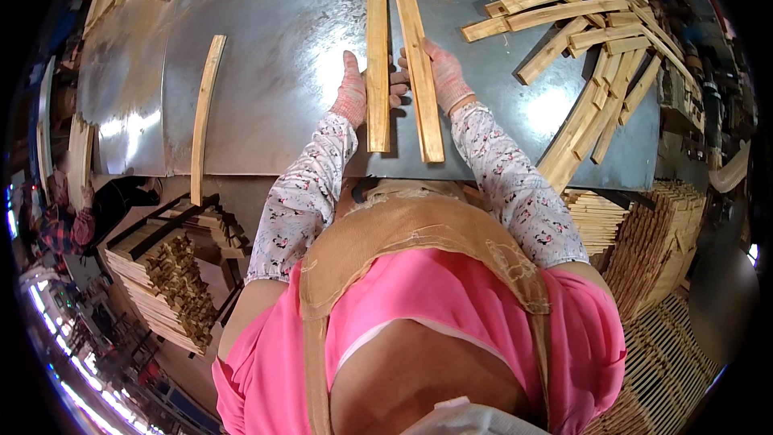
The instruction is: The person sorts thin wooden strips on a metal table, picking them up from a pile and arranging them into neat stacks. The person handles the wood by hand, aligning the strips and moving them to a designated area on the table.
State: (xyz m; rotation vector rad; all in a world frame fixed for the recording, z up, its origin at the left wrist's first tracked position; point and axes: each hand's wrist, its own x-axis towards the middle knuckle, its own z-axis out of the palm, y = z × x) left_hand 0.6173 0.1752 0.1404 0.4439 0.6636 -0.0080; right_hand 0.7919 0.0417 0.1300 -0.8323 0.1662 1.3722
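Wrapping under the left board [377, 48], the left grip [352, 97] holds it; the right grip [448, 72] clasps the right board [415, 56]. These 2 run side by side, near ends by the front edge of the surface [278, 89]. Farther left, 1 more board [207, 113] overhangs it; loose boards [564, 12] heap along the right edge.

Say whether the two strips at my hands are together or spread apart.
Spread apart: table shows between the left strip and right strip, widest near you.
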